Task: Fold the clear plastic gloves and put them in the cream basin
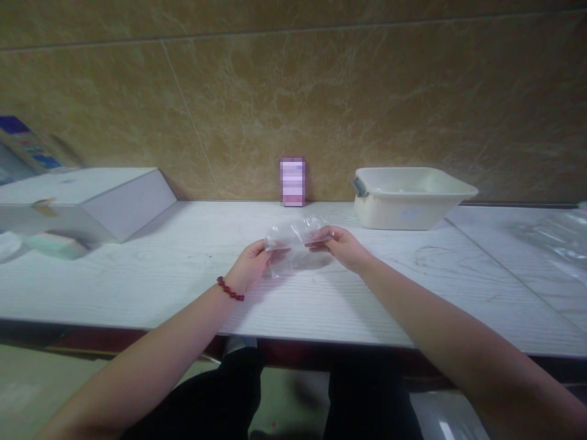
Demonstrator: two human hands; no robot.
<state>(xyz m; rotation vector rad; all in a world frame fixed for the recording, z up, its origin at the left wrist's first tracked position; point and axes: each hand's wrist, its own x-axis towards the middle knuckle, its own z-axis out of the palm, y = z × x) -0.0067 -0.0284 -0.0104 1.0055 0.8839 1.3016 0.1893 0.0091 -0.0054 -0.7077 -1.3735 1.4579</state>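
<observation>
A clear plastic bag (293, 235) is stretched between my two hands, just above the white wood-grain table (183, 287). My left hand (250, 264) pinches its left side, thumb against fingers. At the bag's right side, my right hand (342, 245) grips it in the same way. Light glints off the wrinkled film along its top. I cannot make out anything inside it. A dark red bead bracelet (230, 289) circles my left wrist.
Behind the bag, a phone (292, 182) with a blurred screen leans on the marbled wall. A cream plastic bin (408, 205) stands back right. Clear plastic (559, 238) lies at the far right. On the left sit a white box (92, 201) and a pale green item (57, 244).
</observation>
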